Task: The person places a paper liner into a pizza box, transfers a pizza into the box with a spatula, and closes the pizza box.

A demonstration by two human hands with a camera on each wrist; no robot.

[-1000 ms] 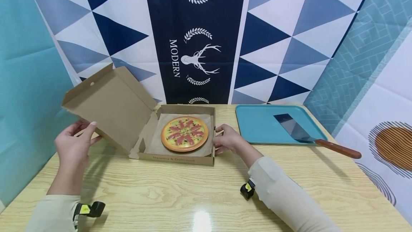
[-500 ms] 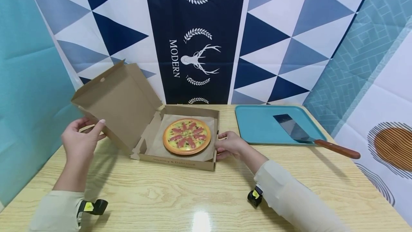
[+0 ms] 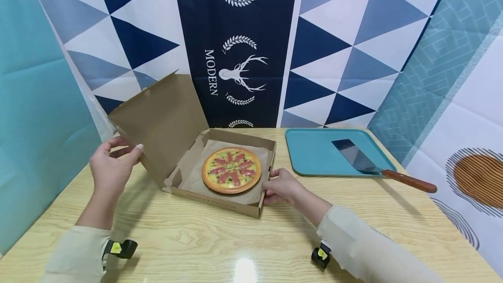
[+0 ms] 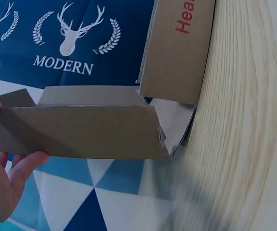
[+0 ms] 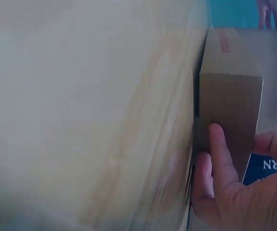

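Observation:
An unfolded cardboard pizza box [image 3: 225, 206] lies on the table with its lid [image 3: 161, 121] tilted up at the left. On paper inside the base sits a round pizza [image 3: 232, 170] with reddish strips on top. My left hand [image 3: 114, 165] pinches the lid's outer edge between thumb and fingers; the left wrist view shows the hand [image 4: 6, 178] at the flap's far end. At the base's right wall, my right hand [image 3: 284, 187] holds the side. In the right wrist view its fingers [image 5: 220, 149] press the outside of the wall, with the thumb over the rim.
A blue tray [image 3: 310, 152] stands at the back right. Across its front edge lies a spatula [image 3: 408, 181] with a metal blade and wooden handle, the handle sticking out over the table [image 3: 196, 248]. Patterned cloth [image 3: 235, 21] hangs close behind.
The lid has swung up and rightward with my left hand. The box base has turned slightly, its right side coming nearer with my right hand. Tray and spatula stayed put.

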